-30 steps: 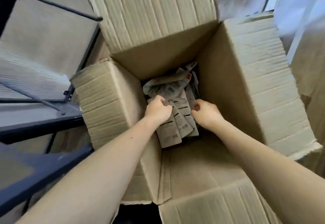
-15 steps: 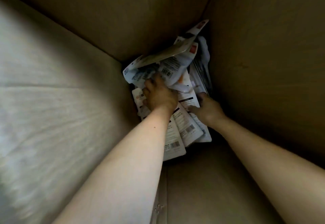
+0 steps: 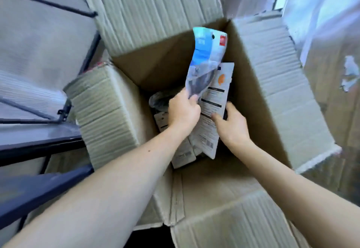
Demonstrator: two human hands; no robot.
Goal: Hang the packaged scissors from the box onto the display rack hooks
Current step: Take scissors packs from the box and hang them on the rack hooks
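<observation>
Left hand (image 3: 183, 113) pinching glossy blue packet (image 3: 202, 62), right hand (image 3: 231, 125) gripping flat card (image 3: 214, 95), inside corrugated box (image 3: 253, 95)

Box (image 3: 272, 84): plain brown cardboard. Front package (image 3: 204, 60): blue and white, red mark. Rear package (image 3: 216, 99): white, black bars, orange spot. Rack (image 3: 39, 146): black.

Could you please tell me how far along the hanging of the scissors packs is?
Nothing visibly hung: the rack hook in view is bare. In hand: the left hand grips a blue-fronted pack, the right hand a white-backed pack, both raised inside the box. Left: more packs lie at the bottom, and all need hanging.
</observation>
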